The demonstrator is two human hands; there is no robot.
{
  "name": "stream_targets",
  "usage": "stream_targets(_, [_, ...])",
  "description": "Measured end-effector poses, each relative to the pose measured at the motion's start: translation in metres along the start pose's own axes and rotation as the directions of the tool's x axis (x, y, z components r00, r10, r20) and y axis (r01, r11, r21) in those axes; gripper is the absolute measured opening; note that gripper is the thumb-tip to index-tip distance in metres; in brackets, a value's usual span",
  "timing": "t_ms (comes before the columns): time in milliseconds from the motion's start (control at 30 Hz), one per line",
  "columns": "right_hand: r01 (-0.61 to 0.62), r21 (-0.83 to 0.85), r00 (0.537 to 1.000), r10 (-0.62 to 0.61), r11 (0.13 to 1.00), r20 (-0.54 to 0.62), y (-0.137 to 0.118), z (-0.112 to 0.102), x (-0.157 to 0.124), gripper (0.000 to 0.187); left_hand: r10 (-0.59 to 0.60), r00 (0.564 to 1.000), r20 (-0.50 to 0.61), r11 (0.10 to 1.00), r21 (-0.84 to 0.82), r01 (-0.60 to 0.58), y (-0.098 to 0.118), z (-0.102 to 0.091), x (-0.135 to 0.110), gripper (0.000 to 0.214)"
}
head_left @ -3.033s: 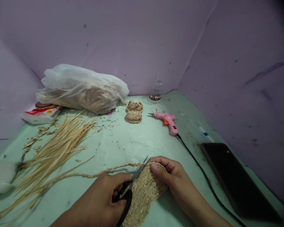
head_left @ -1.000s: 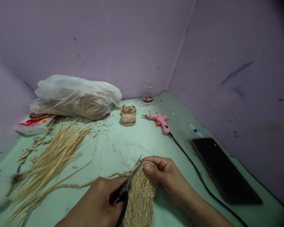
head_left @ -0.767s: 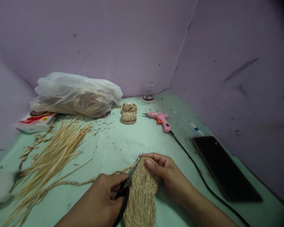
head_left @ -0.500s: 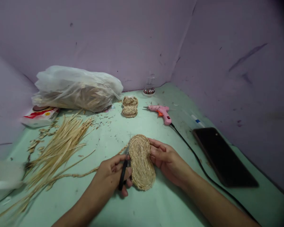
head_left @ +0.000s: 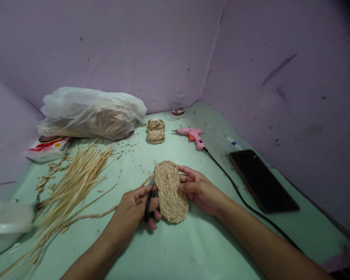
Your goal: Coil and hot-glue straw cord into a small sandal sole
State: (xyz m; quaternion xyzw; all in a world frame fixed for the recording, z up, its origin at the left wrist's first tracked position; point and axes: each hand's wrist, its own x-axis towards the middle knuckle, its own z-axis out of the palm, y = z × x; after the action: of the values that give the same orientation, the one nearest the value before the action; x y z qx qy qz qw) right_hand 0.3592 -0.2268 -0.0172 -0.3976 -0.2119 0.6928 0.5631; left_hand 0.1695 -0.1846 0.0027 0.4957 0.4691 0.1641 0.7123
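Note:
A sole-shaped piece of coiled, braided straw (head_left: 171, 192) is held between my two hands over the green table. My left hand (head_left: 138, 208) grips black-handled scissors (head_left: 148, 204), their blades pointing away from me along the piece's left edge. My right hand (head_left: 200, 190) is closed on the right edge at the narrow waist, thumb on top. A braided straw cord (head_left: 102, 213) runs left from near the piece, passing behind my left hand, toward a bundle of loose straw strips (head_left: 78, 175).
Farther back lie a small woven straw piece (head_left: 156, 131) and a pink glue gun (head_left: 194, 136) with a black cord. A phone (head_left: 262, 181) and a marker (head_left: 233, 143) are at right. A stuffed plastic bag (head_left: 90, 112), a box (head_left: 48, 149) and a white container (head_left: 8, 225) stand left.
The view has shifted a little, so most things appear slightly farther left. Both hands keep the same hold on the scissors and the straw piece.

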Motion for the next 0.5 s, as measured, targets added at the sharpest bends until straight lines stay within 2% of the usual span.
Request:
stream_targets(367, [-0.01,-0.007,1.0,0.011,1.0,0.025,-0.0001,-0.001,-0.0003,0.071,0.007,0.999,-0.032,1.0,-0.002,-0.007,-0.0006,-0.0001,0.0017,0.066])
stream_targets(500, [-0.007,-0.005,0.999,0.007,1.0,0.033,-0.0006,-0.0004,-0.0011,0.068,0.001,0.999,-0.053,1.0,0.016,0.0,0.001,0.0007,0.0007,0.067])
